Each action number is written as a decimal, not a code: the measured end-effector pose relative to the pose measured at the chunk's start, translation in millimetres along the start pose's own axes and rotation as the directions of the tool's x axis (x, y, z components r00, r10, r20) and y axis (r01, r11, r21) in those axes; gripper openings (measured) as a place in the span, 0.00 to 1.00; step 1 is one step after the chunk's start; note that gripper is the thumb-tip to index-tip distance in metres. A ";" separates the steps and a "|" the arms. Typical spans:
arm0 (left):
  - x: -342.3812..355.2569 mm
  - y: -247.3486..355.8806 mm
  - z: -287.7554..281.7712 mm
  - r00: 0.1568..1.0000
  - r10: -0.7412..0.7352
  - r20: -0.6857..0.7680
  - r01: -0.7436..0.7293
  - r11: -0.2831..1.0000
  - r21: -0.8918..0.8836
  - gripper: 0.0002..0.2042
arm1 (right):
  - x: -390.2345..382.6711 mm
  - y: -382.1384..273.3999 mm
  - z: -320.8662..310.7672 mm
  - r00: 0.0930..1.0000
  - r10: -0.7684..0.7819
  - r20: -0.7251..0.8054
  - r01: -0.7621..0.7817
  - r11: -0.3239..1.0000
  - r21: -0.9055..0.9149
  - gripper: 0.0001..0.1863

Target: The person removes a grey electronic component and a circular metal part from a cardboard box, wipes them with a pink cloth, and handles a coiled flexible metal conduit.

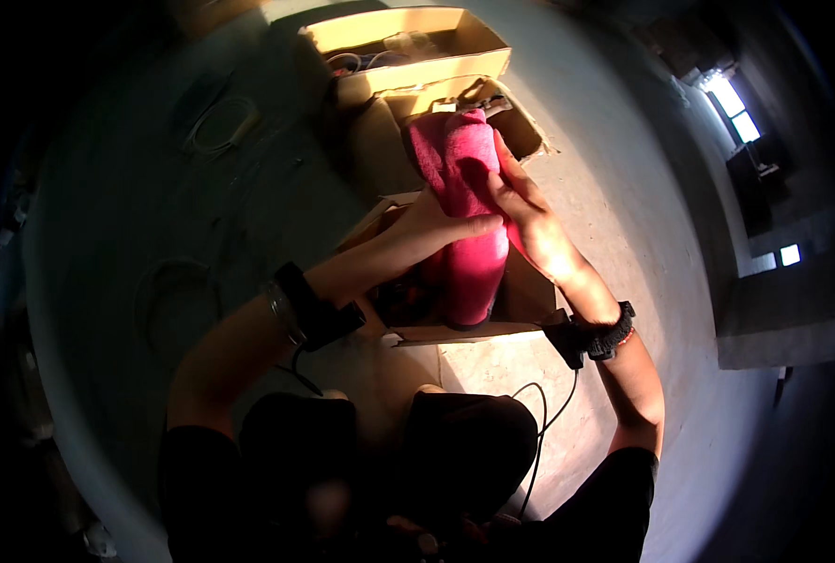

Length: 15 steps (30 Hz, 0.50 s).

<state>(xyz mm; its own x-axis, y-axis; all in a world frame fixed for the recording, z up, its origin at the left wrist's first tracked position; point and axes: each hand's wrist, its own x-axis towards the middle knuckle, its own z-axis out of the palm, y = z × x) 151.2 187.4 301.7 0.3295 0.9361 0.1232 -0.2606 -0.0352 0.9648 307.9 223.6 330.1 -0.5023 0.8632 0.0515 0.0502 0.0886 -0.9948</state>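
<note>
A bright pink, fuzzy cloth (474,267), folded or rolled into a long bundle, is held up between my two hands. My left hand (428,225) grips it from the left, its thumb lying across the front; the other fingers are hidden behind the cloth. On the right side, my right hand (536,225) presses against the bundle with bent fingers and thumb. Below the cloth stands an open cardboard box (436,334), its dark contents mostly hidden by the bundle and my left arm. Whether the cloth wraps anything cannot be seen.
Beyond it are a second open cardboard box (528,155) with small items inside, and a larger box (417,68) holding cables. A coiled cable (222,127) lies on the floor to the left. Black cords (541,432) hang near my right knee.
</note>
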 end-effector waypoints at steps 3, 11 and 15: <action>-4.9 -1.6 -25.3 0.994 -0.068 -0.087 0.067 0.998 -0.006 0.24 | 0.1 -9.7 -7.7 0.986 0.056 0.160 -0.021 0.977 -0.212 0.25; -104.4 -12.8 -208.1 0.839 -0.207 -0.504 0.341 0.921 0.190 0.22 | -83.5 84.8 -108.1 0.963 0.187 -0.193 -0.264 0.537 -0.801 0.30; -130.6 -46.3 -245.9 0.804 0.181 -0.566 0.381 0.573 0.726 0.31 | -142.8 118.2 -132.8 0.772 0.537 -0.341 -0.635 0.618 -0.464 0.38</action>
<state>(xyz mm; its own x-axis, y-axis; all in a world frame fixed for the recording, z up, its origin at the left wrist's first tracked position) -102.9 152.8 183.9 -0.2955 0.9446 0.1426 0.6345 0.0825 0.7685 500.2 176.9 216.9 -0.0666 0.8830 -0.4646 0.7506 -0.2625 -0.6064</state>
